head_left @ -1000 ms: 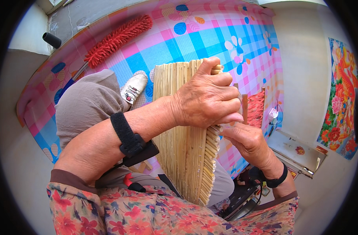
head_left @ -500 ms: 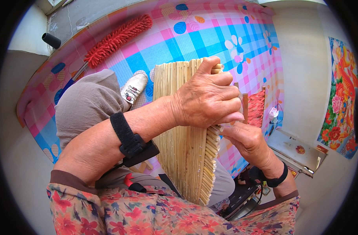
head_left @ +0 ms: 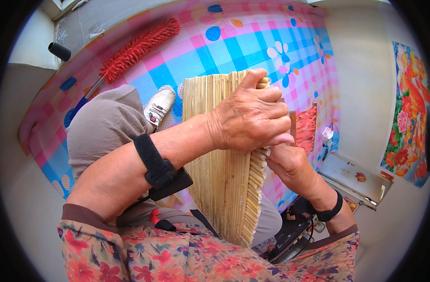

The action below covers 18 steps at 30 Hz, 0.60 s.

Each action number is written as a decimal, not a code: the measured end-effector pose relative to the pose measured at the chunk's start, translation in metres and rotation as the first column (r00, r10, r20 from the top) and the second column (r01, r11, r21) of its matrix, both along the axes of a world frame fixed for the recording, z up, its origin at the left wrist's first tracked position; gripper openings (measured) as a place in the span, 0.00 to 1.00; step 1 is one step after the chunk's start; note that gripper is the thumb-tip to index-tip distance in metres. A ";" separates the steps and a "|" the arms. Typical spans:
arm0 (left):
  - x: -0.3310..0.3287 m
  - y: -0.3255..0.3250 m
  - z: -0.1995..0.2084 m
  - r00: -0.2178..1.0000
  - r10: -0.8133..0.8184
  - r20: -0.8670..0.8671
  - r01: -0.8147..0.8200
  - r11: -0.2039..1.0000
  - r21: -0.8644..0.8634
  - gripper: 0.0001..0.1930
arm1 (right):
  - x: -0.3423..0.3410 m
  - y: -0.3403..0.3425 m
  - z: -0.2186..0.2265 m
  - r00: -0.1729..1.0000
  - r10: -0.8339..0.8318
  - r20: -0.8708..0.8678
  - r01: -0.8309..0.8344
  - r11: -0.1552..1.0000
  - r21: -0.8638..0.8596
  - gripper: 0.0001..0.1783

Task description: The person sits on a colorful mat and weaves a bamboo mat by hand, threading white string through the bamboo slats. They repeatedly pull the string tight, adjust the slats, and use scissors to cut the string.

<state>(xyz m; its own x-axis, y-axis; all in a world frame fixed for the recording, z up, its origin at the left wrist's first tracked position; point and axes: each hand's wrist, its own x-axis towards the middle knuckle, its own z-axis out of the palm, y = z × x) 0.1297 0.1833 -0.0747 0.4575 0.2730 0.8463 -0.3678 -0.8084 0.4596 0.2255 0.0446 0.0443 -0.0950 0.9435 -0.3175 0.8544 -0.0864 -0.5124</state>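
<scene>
A stiff panel of straw-coloured stalks (head_left: 219, 188), laid side by side, stands tilted between my knees. Its cut stalk ends form a slanting edge on the right. My left hand (head_left: 252, 117) is closed over the upper part of that edge, thumb up, gripping the panel. Just below and to the right, my right hand (head_left: 295, 167) is bent with its fingers drawn together against the stalk ends. Its fingertips are partly hidden by the panel and my left hand, so what they pinch cannot be made out.
A red fluffy duster (head_left: 142, 49) lies on the checked floor covering (head_left: 234, 51) at the far left. Beyond my right hand stands a low seat with a red woven top (head_left: 306, 129). A white panel-like box (head_left: 349, 178) sits by the right wall, near a colourful poster (head_left: 405, 113).
My right hand has shifted slightly up and closer in under my left hand, its fingers now more hidden. My left hand keeps its grip, and the stalk panel has barely moved.
</scene>
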 end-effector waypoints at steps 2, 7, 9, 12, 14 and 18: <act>0.001 -0.001 0.001 1.000 -0.006 -0.015 0.006 1.000 0.008 0.16 | 0.003 -0.003 -0.001 0.999 -0.031 -0.007 0.031 0.999 -0.007 0.06; 0.008 0.004 0.004 0.993 -0.074 -0.093 0.078 0.996 0.034 0.15 | 0.017 -0.009 -0.005 0.996 -0.085 0.028 0.086 0.996 -0.030 0.06; 0.009 0.008 0.003 0.975 -0.126 -0.185 0.142 0.987 0.080 0.13 | 0.022 -0.012 -0.002 0.993 -0.119 0.024 0.120 0.989 -0.080 0.07; 0.011 0.008 0.000 0.982 -0.184 -0.029 0.183 0.982 -0.046 0.15 | 0.025 -0.018 -0.002 0.983 -0.181 0.027 0.183 0.978 -0.100 0.07; 0.009 0.007 -0.002 0.987 -0.162 -0.025 0.159 0.983 -0.093 0.19 | 0.025 -0.021 -0.003 0.975 -0.220 0.026 0.221 0.968 -0.116 0.06; 0.001 0.000 -0.005 0.991 -0.126 -0.045 0.120 0.985 -0.128 0.20 | 0.025 -0.023 -0.004 0.965 -0.259 0.034 0.262 0.956 -0.133 0.04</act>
<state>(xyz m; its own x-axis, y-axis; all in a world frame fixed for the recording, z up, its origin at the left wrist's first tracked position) 0.1303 0.1829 -0.0797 0.5373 0.3137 0.7829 -0.4333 -0.6937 0.5754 0.2502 0.0213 0.0407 0.1545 0.8831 -0.4430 0.8011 -0.3744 -0.4670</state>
